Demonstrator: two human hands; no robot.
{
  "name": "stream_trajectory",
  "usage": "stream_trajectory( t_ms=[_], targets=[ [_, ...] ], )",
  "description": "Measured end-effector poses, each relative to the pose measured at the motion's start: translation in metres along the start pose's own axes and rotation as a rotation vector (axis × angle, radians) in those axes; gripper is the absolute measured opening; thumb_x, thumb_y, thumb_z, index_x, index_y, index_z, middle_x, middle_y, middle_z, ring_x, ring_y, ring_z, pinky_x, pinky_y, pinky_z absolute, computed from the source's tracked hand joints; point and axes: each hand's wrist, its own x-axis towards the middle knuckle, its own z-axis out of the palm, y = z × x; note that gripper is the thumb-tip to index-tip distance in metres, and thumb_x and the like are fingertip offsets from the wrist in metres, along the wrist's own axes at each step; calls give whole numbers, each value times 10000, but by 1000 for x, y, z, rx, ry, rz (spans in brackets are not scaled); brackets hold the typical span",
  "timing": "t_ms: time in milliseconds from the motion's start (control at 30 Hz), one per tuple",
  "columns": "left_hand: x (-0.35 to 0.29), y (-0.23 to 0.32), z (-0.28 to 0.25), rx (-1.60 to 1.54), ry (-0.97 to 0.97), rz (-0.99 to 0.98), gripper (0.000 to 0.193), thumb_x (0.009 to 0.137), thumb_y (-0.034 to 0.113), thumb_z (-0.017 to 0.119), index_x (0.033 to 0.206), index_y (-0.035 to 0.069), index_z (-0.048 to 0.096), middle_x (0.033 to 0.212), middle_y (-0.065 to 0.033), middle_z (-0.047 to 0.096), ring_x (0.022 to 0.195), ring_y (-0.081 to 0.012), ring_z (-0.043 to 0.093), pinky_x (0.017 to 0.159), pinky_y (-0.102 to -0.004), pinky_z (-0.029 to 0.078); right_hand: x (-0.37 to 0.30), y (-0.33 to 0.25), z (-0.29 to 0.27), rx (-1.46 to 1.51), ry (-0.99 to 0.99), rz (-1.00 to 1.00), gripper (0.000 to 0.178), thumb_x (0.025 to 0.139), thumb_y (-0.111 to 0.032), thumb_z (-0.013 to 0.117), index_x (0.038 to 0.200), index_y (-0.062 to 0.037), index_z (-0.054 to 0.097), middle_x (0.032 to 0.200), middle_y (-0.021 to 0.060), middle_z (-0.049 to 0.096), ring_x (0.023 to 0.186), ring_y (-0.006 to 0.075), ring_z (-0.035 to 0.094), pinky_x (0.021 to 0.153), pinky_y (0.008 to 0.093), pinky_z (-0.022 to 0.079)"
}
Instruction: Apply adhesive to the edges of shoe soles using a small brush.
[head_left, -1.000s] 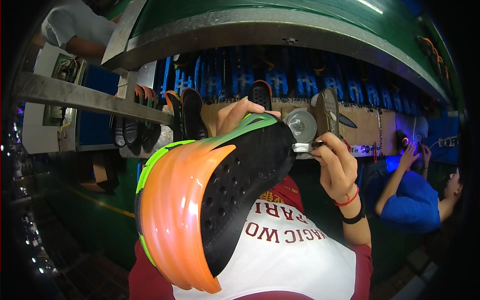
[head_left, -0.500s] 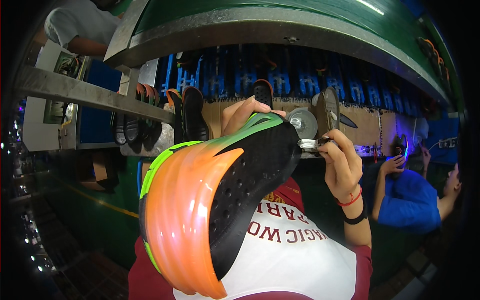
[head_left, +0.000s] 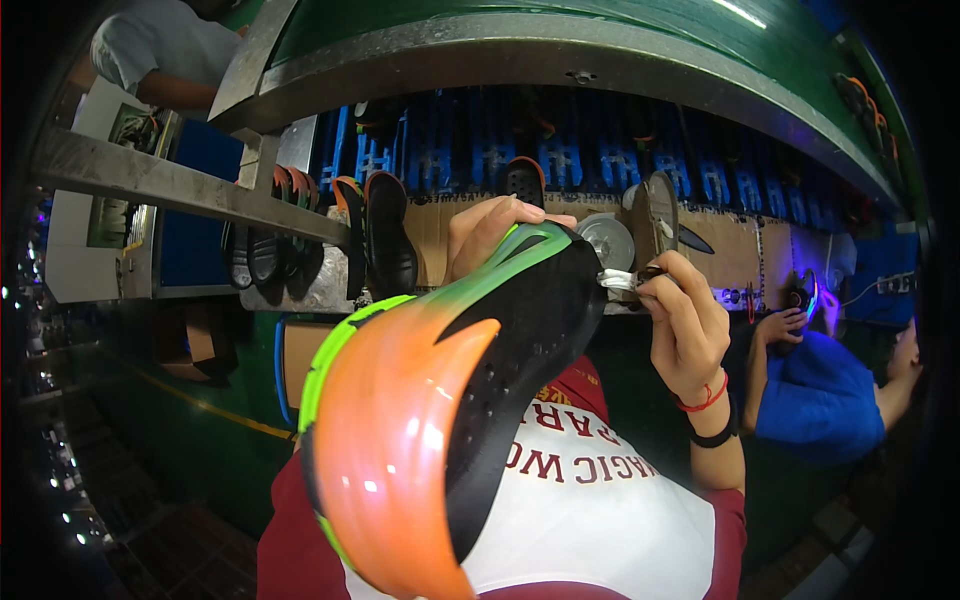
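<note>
A large clog-like shoe (head_left: pixel 395 430) with a glossy orange-to-green shell, lime edging and a black, holed surface (head_left: pixel 530 330) is held tilted in front of my chest. My left hand (head_left: pixel 488 232) grips its green end from behind; the shoe hides part of that hand. At the right, my right hand (head_left: pixel 690 325) pinches a small dark piece with a white, cloth-like tip (head_left: pixel 617 281). That tip is close against the black end of the shoe; whether it touches I cannot tell.
Behind the shoe, a cardboard-covered bench (head_left: pixel 735 265) bears a clear plastic cup (head_left: pixel 606 238), an upright sole (head_left: pixel 656 215) and black shoes (head_left: pixel 388 235). Blue racks (head_left: pixel 560 155) stand farther back under a metal-edged conveyor (head_left: pixel 560 55). A person in blue (head_left: pixel 815 395) works at the right.
The shoe has rolled and shifted slightly right, showing less of its black surface. My right hand has moved up a little with the white-tipped piece.
</note>
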Motion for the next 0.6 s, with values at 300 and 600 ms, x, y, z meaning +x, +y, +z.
stream_trajectory(
  t_ms=[300,600],
  targets=[
    [4,-3,14,232,162,110,270,949,192,570,1107,-12,492,996,-334,630,954,-359,671,764,-362,589,5,-2,0,60,-113,131,195,753,95,637,933,28,609,1011,169,623,719,305,648,603,319,515],
    [-10,-30,13,473,79,346,365,932,113,518,1287,112,437,1035,-240,547,872,-321,658,804,-408,569,5,-2,-2,268,-193,270,159,786,96,626,930,33,608,987,161,642,771,291,663,659,306,521]
  ],
)
